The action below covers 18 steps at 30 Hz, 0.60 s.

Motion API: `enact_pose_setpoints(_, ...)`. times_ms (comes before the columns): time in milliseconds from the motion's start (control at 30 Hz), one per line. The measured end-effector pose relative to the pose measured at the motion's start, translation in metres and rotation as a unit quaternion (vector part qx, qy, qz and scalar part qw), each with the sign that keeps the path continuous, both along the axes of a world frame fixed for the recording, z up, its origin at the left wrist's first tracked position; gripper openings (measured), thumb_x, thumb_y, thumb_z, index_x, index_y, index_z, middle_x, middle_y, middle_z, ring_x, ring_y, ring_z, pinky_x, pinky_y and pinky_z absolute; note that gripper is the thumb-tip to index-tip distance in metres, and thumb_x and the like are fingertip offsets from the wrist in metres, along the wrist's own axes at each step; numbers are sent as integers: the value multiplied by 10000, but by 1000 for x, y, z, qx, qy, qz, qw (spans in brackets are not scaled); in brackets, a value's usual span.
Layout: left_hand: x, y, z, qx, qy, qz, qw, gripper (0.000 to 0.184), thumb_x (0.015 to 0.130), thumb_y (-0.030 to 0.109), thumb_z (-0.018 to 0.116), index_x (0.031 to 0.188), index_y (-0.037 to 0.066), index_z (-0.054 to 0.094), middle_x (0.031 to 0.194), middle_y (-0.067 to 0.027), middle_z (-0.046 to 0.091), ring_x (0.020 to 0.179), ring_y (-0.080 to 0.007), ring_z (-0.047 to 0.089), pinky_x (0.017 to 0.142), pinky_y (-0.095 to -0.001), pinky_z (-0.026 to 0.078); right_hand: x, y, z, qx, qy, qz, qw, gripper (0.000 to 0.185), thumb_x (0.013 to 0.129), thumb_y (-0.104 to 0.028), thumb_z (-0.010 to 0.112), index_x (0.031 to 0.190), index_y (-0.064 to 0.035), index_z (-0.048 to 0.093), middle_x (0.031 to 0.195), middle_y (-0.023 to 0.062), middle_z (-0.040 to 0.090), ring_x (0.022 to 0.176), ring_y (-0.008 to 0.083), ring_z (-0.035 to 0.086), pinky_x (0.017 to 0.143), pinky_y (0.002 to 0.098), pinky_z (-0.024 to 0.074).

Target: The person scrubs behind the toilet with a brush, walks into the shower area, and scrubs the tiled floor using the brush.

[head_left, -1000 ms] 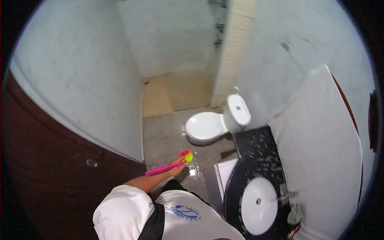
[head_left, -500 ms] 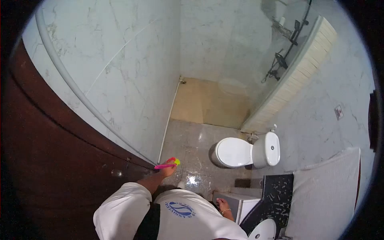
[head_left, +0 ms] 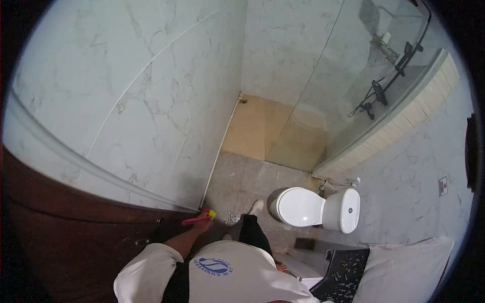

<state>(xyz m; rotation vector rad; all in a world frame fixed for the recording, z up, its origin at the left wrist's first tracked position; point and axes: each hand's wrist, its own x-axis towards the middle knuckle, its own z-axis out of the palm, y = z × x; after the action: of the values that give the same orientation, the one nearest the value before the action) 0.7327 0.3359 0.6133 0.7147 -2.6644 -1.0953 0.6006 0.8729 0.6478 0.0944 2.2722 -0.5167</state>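
My left hand (head_left: 201,224) is closed around a pink, long-handled item (head_left: 193,220) with a bright yellow part near my fingers. It looks like a small brush, but its exact kind is too small to tell. This hand hangs low beside the dark brown door (head_left: 76,237), close to the bottom corner of the marbled wall. My right hand (head_left: 280,265) is low at my right side, near the white vanity cabinet (head_left: 308,282). My shirt partly covers that hand, so its fingers cannot be made out.
A white toilet (head_left: 301,207) with its lid down stands ahead to the right. Behind it a glass panel (head_left: 308,126) borders the tan shower floor (head_left: 252,123). A black speckled counter (head_left: 343,272) is at the lower right. The grey tiled floor (head_left: 235,177) looks wet.
My view has shifted, and a foot in a light shoe has come forward onto the tiles. The pink item stays in my left hand. My right hand is now more hidden by my shirt.
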Motion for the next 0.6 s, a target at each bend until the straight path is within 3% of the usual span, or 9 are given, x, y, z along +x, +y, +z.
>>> enact_pose_setpoints(167, -46, -25, 6, 42, 93, 6, 995, 308, 1019, 325, 586, 1128, 38, 590, 1030, -163, 658, 924, -364, 646, 775, -468, 518, -108, -28, -28, -97, -104, -14, 990, 440, 970, -421, 646, 1229, -69, 703, 1176, 150, 728, 1120, 313, 671, 928, 430, 541)
enact_pose_setpoints(200, -48, -35, -21, -240, 49, -62, 968, 306, 1020, 308, 590, 1155, 34, 583, 1059, -154, 662, 951, -353, 651, 806, -459, 522, -135, -36, -21, -105, -112, -11, 988, 437, 970, -421, 646, 1227, -73, 705, 1171, 147, 729, 1117, 313, 672, 924, 432, 543)
enact_pose_setpoints(233, -60, -41, -36, -500, -1, -122, 858, 307, 1021, 290, 595, 1183, 29, 577, 1089, -145, 667, 977, -342, 656, 836, -450, 527, -163, -44, -13, -112, -121, -9, 986, 433, 970, -422, 645, 1224, -76, 706, 1166, 144, 730, 1113, 313, 674, 919, 435, 545)
enact_pose_setpoints(267, -85, -47, -33, -500, -1, -115, 858, 307, 1021, 290, 595, 1183, 29, 577, 1089, -145, 667, 977, -342, 656, 836, -450, 527, -196, -63, -4, -107, -117, -3, 987, 423, 968, -415, 652, 1232, -89, 700, 1118, 133, 732, 1055, 294, 688, 853, 433, 559)
enact_pose_setpoints(300, -107, -56, -31, -233, 20, -24, 972, 309, 1021, 275, 592, 1201, 23, 575, 1110, -140, 666, 1020, -326, 652, 867, -433, 525, -221, -77, 7, -104, -118, 2, 988, 418, 966, -411, 655, 1237, -96, 697, 1094, 128, 733, 1026, 285, 695, 821, 433, 566)
enact_pose_setpoints(333, -129, -66, -24, 56, 42, 69, 995, 313, 1022, 260, 590, 1219, 17, 573, 1130, -135, 664, 1063, -309, 647, 897, -415, 524, -246, -87, 11, -101, -118, 6, 988, 413, 965, -408, 658, 1241, -103, 695, 1071, 123, 733, 997, 276, 702, 788, 432, 573)
enact_pose_setpoints(400, -189, -85, 12, 22, 112, 66, 991, 306, 1025, 255, 583, 1224, 23, 575, 1116, -124, 661, 1069, -261, 633, 870, -392, 521, -312, -93, -13, -179, -156, -102, 966, 391, 966, -376, 661, 1245, -103, 678, 982, 94, 722, 830, 231, 702, 656, 381, 561)
enact_pose_setpoints(467, -238, -100, 29, -9, 117, 96, 988, 288, 1025, 247, 582, 1215, 31, 578, 1096, -115, 655, 1053, -252, 619, 883, -398, 504, -370, -107, 2, -240, -125, -78, 960, 394, 945, -364, 693, 1238, -102, 665, 921, 70, 712, 711, 200, 677, 580, 339, 531)
enact_pose_setpoints(600, -320, -112, 108, 112, 147, 173, 967, 300, 1010, 247, 609, 1217, 32, 576, 1081, -120, 653, 997, -276, 635, 886, -396, 513, -454, -134, 41, -191, -93, -90, 973, 399, 908, -380, 738, 1169, -86, 673, 840, 39, 681, 648, 149, 642, 504, 322, 485)
